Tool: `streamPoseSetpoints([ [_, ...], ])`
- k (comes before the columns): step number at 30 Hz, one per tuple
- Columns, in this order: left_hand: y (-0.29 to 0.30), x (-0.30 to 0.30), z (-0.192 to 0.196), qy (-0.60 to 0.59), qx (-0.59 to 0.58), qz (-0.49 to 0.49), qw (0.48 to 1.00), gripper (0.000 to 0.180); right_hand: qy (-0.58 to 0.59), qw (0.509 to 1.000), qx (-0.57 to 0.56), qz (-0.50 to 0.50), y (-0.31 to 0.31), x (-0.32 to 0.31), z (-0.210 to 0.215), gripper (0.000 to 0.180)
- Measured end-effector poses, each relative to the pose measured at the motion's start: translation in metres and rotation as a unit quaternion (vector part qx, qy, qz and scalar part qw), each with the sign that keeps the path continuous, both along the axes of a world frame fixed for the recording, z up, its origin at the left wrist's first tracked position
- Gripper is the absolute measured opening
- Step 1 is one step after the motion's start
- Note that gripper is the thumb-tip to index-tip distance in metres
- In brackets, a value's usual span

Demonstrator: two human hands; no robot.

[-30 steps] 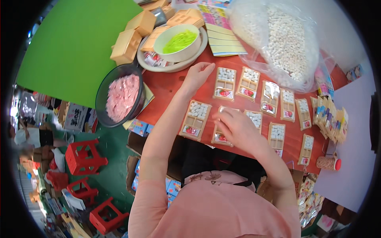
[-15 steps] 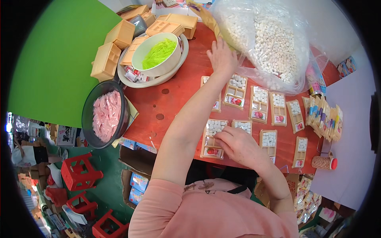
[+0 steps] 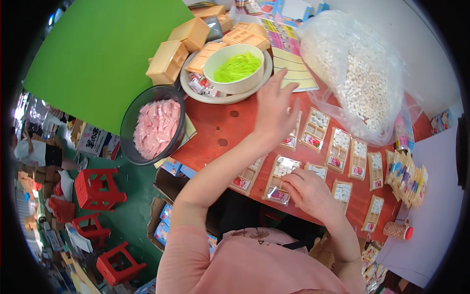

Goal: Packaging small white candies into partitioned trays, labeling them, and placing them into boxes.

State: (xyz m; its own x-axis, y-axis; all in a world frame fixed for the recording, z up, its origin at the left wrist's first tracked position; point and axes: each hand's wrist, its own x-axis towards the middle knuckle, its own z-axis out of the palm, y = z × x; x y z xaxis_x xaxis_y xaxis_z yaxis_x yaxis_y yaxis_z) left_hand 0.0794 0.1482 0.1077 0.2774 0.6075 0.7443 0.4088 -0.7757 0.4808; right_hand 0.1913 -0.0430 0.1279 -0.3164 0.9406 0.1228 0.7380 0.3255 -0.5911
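Observation:
My left hand point(image 3: 276, 110) hovers over the red table with its fingers spread and nothing in them. It is nearest to a cream printed sheet point(image 3: 296, 73) and a white bowl of bright green strips point(image 3: 240, 71). My right hand point(image 3: 311, 196) lies low over a small compartment tray point(image 3: 278, 180) of white cubes, with a red-printed packet in one compartment. Its fingers are bent together at the tray's right side; whatever they pinch is hidden. Another tray point(image 3: 250, 175) lies partly beneath my left forearm. Several similar trays, such as one tray point(image 3: 339, 147), lie to the right.
A large clear bag of white cubes point(image 3: 367, 93) fills the back right. A dark basin of pink packets point(image 3: 155, 130) stands at the left edge. Wooden-coloured boxes point(image 3: 169, 61) are stacked behind it. Bundled packs point(image 3: 409, 181) and a red-lidded jar point(image 3: 397, 230) sit at the right.
My left hand has drawn back from the far side, where it was at the raised, curled sheet; that sheet now lies flat. The whole view has shifted. My right hand stays by the same tray.

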Motion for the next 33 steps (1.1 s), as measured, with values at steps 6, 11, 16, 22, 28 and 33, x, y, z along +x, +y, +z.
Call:
streamPoseSetpoints([
  [6,0.084,-0.152,0.023,-0.019,0.056,0.230,0.971,0.029,-0.044,0.999,0.024,0.021,0.015,-0.013,0.010,0.012],
  [11,0.175,-0.261,0.012,-0.014,-0.100,0.492,0.864,0.082,-0.044,0.997,-0.008,0.064,0.019,-0.034,0.001,0.013],
  [16,0.189,-0.258,0.007,0.043,-0.184,0.379,0.906,0.098,-0.055,0.996,-0.023,0.067,0.017,-0.038,-0.009,0.014],
  [22,0.209,-0.300,0.002,-0.026,-0.130,0.403,0.905,0.081,-0.047,0.998,-0.023,0.045,0.009,-0.038,-0.014,0.012],
  [28,0.182,-0.304,0.052,-0.335,-0.212,0.200,0.896,0.063,-0.015,0.999,-0.032,0.003,-0.006,-0.038,-0.009,0.012],
  [33,0.185,-0.244,0.026,-0.159,-0.079,0.226,0.958,0.065,0.024,0.997,-0.072,0.027,-0.004,-0.052,-0.011,0.013],
])
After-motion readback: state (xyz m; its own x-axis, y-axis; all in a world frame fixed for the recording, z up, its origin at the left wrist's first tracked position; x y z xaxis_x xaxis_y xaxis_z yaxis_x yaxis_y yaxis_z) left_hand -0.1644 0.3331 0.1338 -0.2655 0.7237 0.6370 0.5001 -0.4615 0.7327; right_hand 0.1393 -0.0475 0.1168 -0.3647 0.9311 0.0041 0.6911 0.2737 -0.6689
